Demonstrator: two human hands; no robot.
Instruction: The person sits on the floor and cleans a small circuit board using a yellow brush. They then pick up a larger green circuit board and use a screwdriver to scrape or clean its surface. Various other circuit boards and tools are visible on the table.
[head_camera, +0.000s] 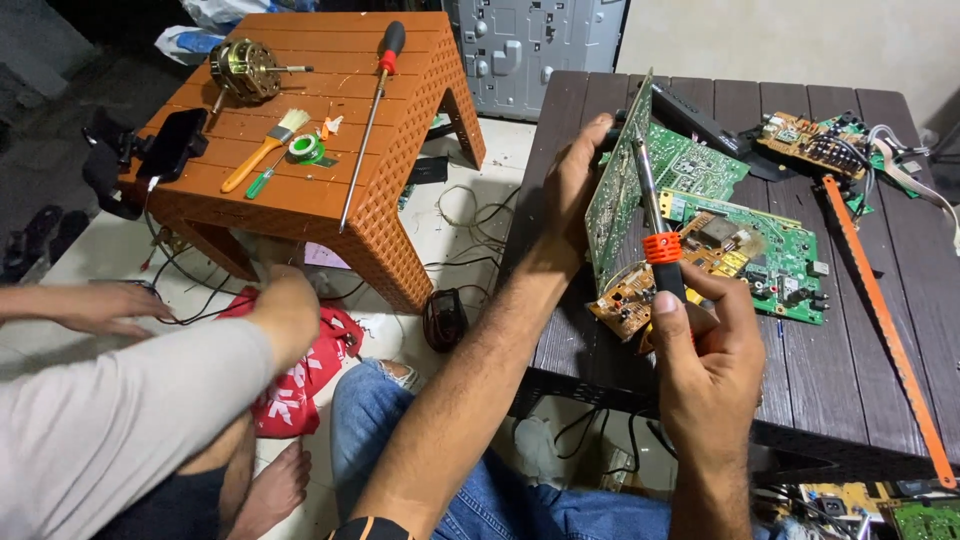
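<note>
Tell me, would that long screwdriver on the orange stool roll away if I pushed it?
Probably a little: the screwdriver has a thin round shaft, so it may roll. Its fatter handle would likely swing it round. The stool's slatted top might catch it.

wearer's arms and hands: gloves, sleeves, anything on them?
Both hands are bare: no gloves, rings or watch visible on the left hand or right hand. Forearms uncovered, no sleeves in view. A dark band with an orange edge shows on the left arm at the frame's bottom.
</note>
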